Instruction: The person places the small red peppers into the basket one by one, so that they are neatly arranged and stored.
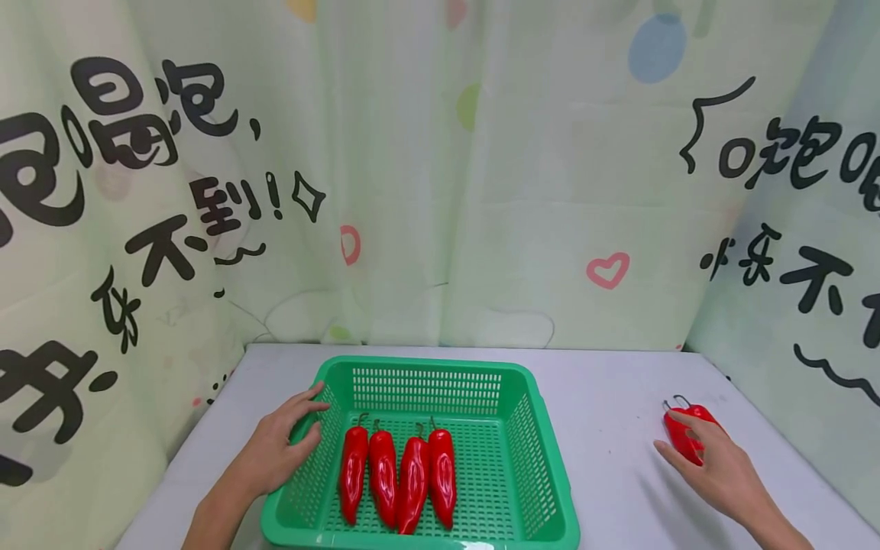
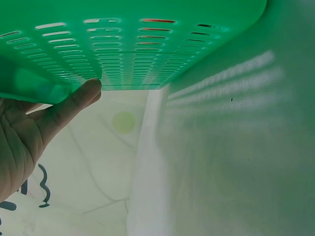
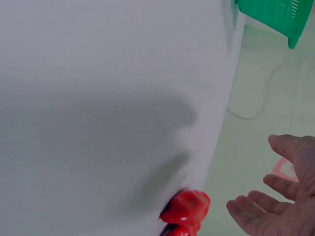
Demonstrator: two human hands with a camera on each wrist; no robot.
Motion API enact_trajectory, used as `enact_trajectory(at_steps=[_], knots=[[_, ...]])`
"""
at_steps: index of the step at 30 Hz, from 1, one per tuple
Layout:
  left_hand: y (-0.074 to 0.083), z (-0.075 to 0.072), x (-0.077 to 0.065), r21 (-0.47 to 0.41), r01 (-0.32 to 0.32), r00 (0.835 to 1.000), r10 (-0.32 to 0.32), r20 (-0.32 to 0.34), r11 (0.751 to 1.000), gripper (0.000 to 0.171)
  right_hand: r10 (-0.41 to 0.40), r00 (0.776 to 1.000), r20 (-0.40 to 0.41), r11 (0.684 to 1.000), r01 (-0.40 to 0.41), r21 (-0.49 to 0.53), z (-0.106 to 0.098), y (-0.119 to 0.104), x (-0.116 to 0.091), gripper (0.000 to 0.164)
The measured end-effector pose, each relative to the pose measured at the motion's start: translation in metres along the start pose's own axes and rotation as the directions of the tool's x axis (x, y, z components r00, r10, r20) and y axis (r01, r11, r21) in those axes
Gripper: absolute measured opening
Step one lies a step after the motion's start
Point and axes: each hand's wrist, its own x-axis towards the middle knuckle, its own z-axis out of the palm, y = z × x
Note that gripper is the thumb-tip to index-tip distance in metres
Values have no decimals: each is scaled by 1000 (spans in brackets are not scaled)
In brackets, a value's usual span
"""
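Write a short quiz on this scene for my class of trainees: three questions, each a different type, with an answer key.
1. How many red peppers lie inside the green basket?

2. True or false: other peppers lie on the white tabletop, to the right of the basket.

3. Choose one. The left grip is:
a) at the left side of the basket
b) on a pepper stem
c) out of view in the head picture

Key: 1. Four. 2. True. 3. a
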Motion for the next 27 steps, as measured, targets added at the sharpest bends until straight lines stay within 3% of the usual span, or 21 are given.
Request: enact_trajectory(at_steps=[9,27], knots=[[-2,-3,-5,9,-12,1000,12,-22,1000,28,-34,999,1,999,34,-5,10,13,7,73],[-2,1,0,0,-16,1000,16,-10,1000,28,2,1000,8,1000,-2,-11,11,44,12,67]])
